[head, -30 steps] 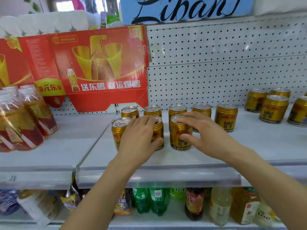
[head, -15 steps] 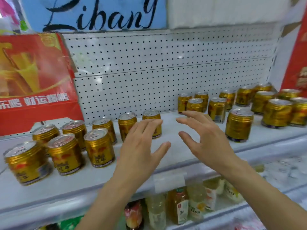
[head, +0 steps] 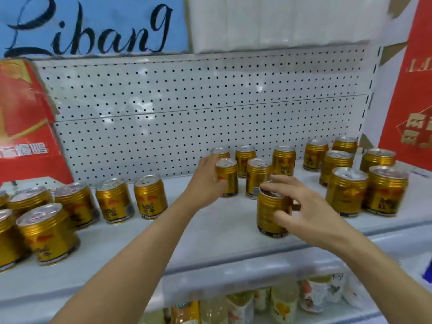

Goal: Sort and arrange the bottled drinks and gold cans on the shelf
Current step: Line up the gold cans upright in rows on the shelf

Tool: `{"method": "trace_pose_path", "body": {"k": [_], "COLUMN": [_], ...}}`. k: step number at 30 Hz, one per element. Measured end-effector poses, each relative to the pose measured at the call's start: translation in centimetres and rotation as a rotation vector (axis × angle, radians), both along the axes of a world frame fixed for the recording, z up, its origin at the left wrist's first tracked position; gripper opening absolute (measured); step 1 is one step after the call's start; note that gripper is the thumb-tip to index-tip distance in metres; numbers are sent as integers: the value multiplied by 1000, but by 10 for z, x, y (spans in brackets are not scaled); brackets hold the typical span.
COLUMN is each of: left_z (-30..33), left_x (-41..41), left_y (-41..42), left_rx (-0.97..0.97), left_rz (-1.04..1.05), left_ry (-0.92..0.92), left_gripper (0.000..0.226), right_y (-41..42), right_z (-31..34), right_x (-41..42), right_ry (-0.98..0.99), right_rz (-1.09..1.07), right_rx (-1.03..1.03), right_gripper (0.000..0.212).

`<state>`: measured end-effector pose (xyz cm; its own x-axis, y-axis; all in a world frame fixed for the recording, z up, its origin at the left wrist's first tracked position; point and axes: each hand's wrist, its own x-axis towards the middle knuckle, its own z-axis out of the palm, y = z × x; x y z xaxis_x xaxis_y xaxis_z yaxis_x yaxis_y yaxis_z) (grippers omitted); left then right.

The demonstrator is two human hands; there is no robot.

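My left hand [head: 205, 177] holds one gold can [head: 227, 177] mid-shelf; my right hand [head: 306, 210] curls round a nearer can [head: 272, 210]. On the shelf [head: 198, 232], nine cans [head: 346, 191] crowd right, seven [head: 114, 199] left. A red carton [head: 25, 127] blocks the far left.

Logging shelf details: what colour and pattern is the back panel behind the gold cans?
White with a regular grid of small dark holes: a perforated back panel, clearest in the head view.

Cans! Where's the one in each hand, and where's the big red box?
Left hand's can [head: 227, 177], head view, gold side.
Right hand's can [head: 268, 211], head view, gold side.
Red box [head: 25, 127], head view, front face.
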<state>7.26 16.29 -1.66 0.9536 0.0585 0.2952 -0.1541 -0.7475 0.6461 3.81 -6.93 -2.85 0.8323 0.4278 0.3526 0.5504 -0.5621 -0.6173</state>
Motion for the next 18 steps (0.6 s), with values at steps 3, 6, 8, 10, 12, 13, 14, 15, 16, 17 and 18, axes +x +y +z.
{"method": "trace_pose_path", "body": {"k": [3, 6, 8, 10, 12, 13, 14, 15, 16, 17, 18], "left_z": [4, 3, 1, -1, -1, 0, 2, 4, 4, 5, 6], "left_x": [34, 51, 52, 47, 40, 36, 33, 30, 27, 23, 18], "left_y": [-5, -6, -5, -2, 1, 2, 3, 5, 7, 9, 10], "left_rx": [-158, -236, -214, -129, -113, -143, -176, -186, -176, -151, -120], "left_rz": [39, 44, 84, 133, 111, 73, 35, 13, 11, 25, 48], "left_ry": [91, 116, 92, 62, 96, 133, 160, 163, 148, 125, 103], "left_gripper": [77, 73, 70, 72, 72, 69, 66, 63, 60, 58, 58], "right_y": [-5, -2, 2, 4, 5, 4, 4, 3, 3, 3, 4], "right_z": [3, 3, 2, 1, 0, 0, 1, 1, 2, 2, 3], "right_x": [10, 15, 17, 20, 22, 22, 22, 22, 23, 23, 23], "right_ry": [-5, -27, -54, -53, -10, 25, 59, 83, 96, 100, 94], "right_rz": [34, 10, -15, -19, 5, 24, 44, 57, 60, 52, 37], "right_rx": [-17, -52, -63, -56, -16, 14, 45, 69, 83, 87, 84], "right_gripper": [51, 53, 56, 56, 49, 45, 42, 41, 40, 40, 42]}}
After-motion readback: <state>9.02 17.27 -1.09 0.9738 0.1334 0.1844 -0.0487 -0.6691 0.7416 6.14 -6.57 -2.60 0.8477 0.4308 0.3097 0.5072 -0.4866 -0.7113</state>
